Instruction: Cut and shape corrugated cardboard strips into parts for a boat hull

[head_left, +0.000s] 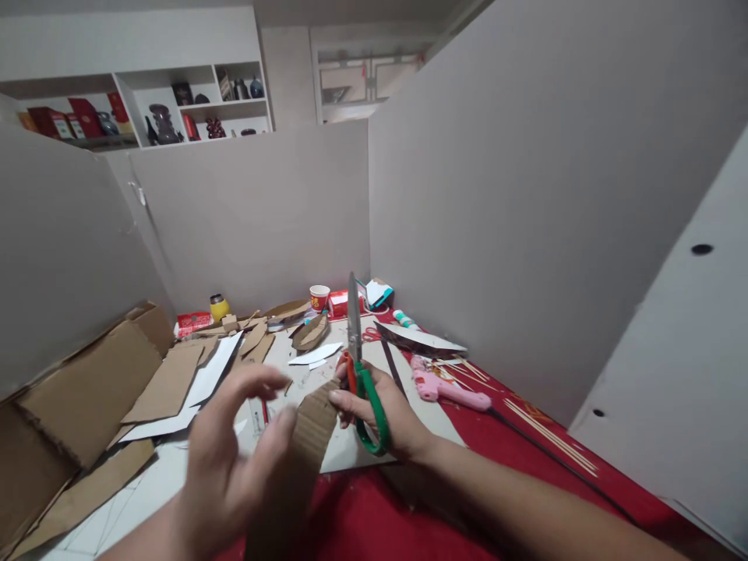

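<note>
Corrugated cardboard piece [315, 428], slanting between both hands above the near part of the red cloth [362, 514], upper end angled to the right, lower end running down behind the left hand [227, 448] into shadow. At far left, a cardboard box [97, 382] and, just beside it, a white sheet [225, 365] among loose cardboard. Next, nearer the middle, the left hand, blurred, thumb and fingers curved apart, clasping nothing visible; impossible to tell whether brushing the cardboard. Could crease the corrugations or knock the piece askew by closing too hard or off-centre. At the cardboard's upper end, the right hand [397, 413], fingers wrapped around the handles of the scissors [355, 343], thumb apparently pressing the cardboard's edge too. Blades seemingly together, pointing up and away. Probably a weak hold, from double duty in one hand: could let the cardboard twist or slip with any turn of the scissors. Also possible: a nick to the left fingers, from swinging the blades toward them. Farther right, a pink glue gun [449, 392], dark cord [538, 445] trailing nearward, thin wooden sticks [552, 438] alongside. Could be dragged or scattered by catching the cord with the right forearm [502, 487].
</note>
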Demonstrator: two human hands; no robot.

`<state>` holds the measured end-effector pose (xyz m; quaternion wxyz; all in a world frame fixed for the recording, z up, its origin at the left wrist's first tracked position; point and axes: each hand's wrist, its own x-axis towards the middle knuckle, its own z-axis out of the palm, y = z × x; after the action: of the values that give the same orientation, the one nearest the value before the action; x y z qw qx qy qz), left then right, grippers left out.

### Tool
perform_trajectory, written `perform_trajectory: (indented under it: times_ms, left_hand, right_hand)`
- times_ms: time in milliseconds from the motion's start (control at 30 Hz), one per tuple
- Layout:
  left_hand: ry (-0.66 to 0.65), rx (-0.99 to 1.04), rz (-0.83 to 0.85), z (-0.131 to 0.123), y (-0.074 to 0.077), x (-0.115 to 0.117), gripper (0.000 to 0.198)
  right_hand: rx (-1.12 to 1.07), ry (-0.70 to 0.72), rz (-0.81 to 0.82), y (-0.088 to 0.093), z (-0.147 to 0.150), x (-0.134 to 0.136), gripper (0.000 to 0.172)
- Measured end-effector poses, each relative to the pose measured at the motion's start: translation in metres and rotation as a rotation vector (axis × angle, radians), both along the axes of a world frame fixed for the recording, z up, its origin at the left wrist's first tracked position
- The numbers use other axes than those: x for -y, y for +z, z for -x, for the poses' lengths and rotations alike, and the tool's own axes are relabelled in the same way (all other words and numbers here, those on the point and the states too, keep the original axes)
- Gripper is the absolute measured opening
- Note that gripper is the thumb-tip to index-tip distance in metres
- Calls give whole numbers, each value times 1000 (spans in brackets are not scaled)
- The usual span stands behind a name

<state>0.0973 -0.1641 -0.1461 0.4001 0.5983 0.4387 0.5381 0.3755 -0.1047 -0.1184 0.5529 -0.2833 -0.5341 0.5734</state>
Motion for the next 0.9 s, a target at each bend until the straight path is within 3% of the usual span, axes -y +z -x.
perform_trajectory:
  times_ms: [67,100,133,167,267,400,533,767,900]
  left_hand:
    - [-119,-166,19,-53,50,-29,23]
    - [-202,-214,62,-73,67,-38,21]
    - [-321,-245,112,-89,78,-45,21]
    - [-365,-153,204,-99,82,-48,25]
    - [-356,-73,259,-107,71,-48,35]
    - [-193,24,169,-97,56,-50,35]
    - [-58,115,106,-85,61,-56,32]
    - [22,195,29,-70,72,-53,23]
    - [51,194,-47,-70,77,-49,17]
  right_hand:
    - [26,45,-17,0,1,3,43]
    - [38,61,-25,0,1,5,42]
    - [50,72,-29,0,2,5,42]
    - [60,79,-29,0,2,6,42]
    - [79,82,-15,-1,2,3,43]
    - [117,62,21,-2,2,-2,45]
    - [204,80,26,-8,2,-2,46]
    - [282,262,-25,-29,0,-1,55]
    - [417,236,-163,-25,-1,2,63]
